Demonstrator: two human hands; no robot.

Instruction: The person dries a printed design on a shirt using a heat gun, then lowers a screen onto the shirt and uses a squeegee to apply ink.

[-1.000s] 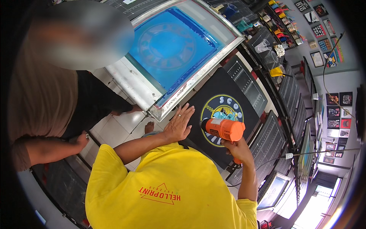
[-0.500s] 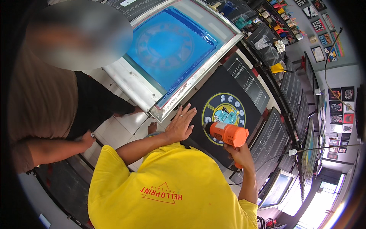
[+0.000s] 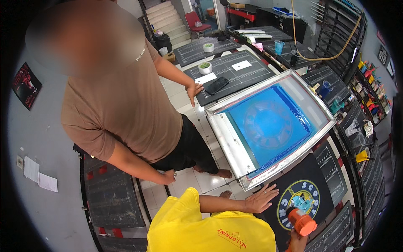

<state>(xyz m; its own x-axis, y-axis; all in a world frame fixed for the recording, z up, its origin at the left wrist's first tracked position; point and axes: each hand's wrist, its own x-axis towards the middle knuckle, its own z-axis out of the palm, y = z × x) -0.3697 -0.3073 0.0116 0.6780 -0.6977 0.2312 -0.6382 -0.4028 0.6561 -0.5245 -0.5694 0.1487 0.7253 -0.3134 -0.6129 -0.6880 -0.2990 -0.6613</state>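
My left hand (image 3: pixel 258 201) lies flat with its fingers spread at the left edge of a black cloth (image 3: pixel 307 172), which is stretched over a board. On the cloth is a round yellow-ringed print (image 3: pixel 310 200) with a light blue motif in its middle. In my right hand (image 3: pixel 297 242) is an orange heat gun (image 3: pixel 300 221), its dark nozzle pointing left over the print. The heat gun covers the lower part of the print. Just beyond the cloth sits a silver-framed printing screen (image 3: pixel 235 152) with a blue mesh (image 3: pixel 268 124).
A person in a brown shirt (image 3: pixel 121 107) stands at left, one hand (image 3: pixel 193 91) by a black board (image 3: pixel 228 66). That board carries a phone (image 3: pixel 217 85) and a tape roll (image 3: pixel 205 68). Cups, including a yellow one (image 3: pixel 362 156), line the right side. Black boards (image 3: pixel 111 197) extend lower left.
My view has swung left, so the screen, cloth and both hands sit farther right and lower. The heat gun stays over the print, and my left hand remains at the cloth's edge.
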